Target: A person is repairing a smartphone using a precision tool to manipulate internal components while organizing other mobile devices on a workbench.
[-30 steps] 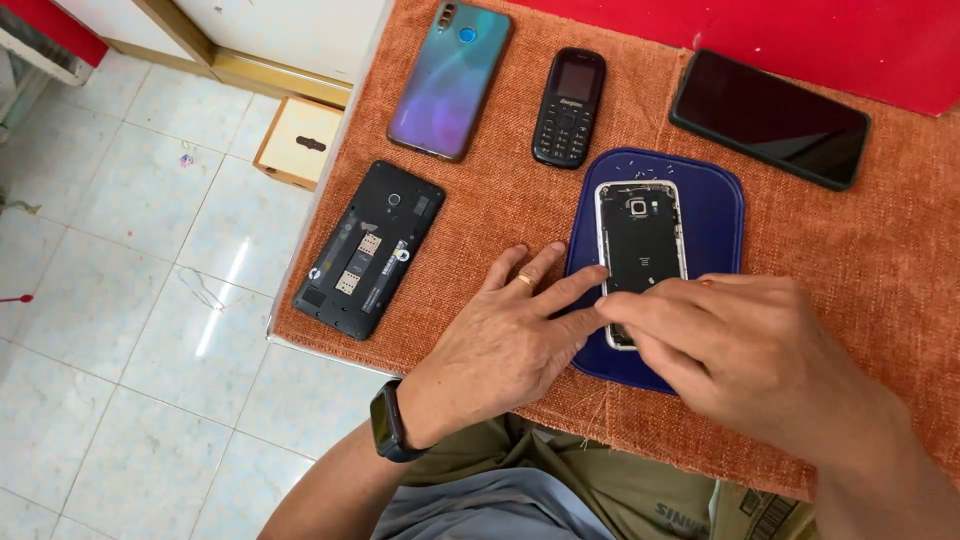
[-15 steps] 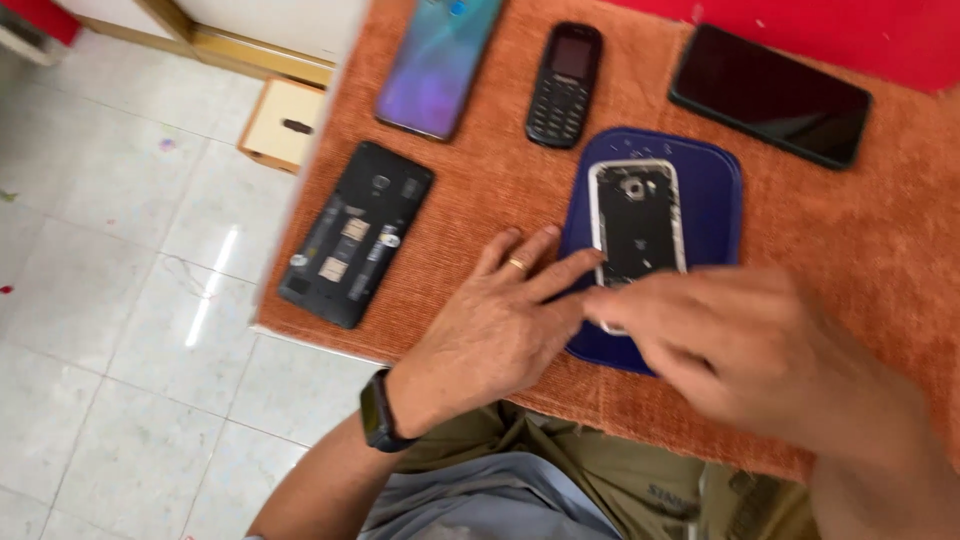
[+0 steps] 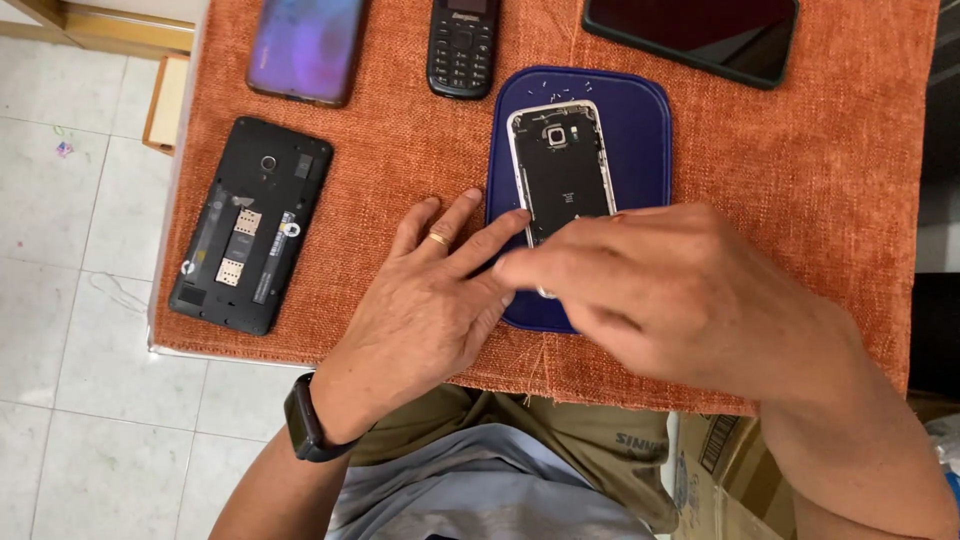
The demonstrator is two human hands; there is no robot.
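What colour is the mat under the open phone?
Dark blue. The mat under the open phone shows best in the head view.

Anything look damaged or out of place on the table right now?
Two phones lie with backs off: the silver-framed phone on the blue mat under both hands, and the black phone at the left, its card slots bared, close to the cloth's edge. Tiny specks dot the mat.

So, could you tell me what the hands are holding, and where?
The left hand steadies the opened phone on the blue mat, fingertips at its lower left edge. The right hand covers its lower end; any grip there is hidden.
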